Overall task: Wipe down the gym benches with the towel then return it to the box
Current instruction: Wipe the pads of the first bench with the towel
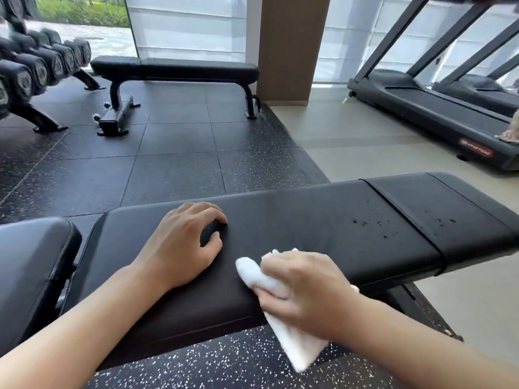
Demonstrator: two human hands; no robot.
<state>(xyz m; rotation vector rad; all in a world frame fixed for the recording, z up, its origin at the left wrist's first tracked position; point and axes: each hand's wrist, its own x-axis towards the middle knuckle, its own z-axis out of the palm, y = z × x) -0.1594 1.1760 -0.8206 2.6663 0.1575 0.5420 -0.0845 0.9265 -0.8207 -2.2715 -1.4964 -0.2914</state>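
Towel [283, 318] in right hand [306, 287] wipes bench [351, 220], left hand [182, 242] alongside.

Bright daylight through the windows [185, 26], soft sheen on the bench [323, 220], wide-angle bending at edges

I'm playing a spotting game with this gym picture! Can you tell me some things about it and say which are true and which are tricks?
1. The right hand holds a white towel. True.
2. The left hand holds a spray bottle. False: it rests bare on the near bench, holding nothing.
3. Dark droplets sit on the bench, right of the towel. True.
4. The far bench by the window has a towel on it. False: its top is bare.
5. Treadmills stand on the right. True.
6. The towel is in its box. False: no box is in view.
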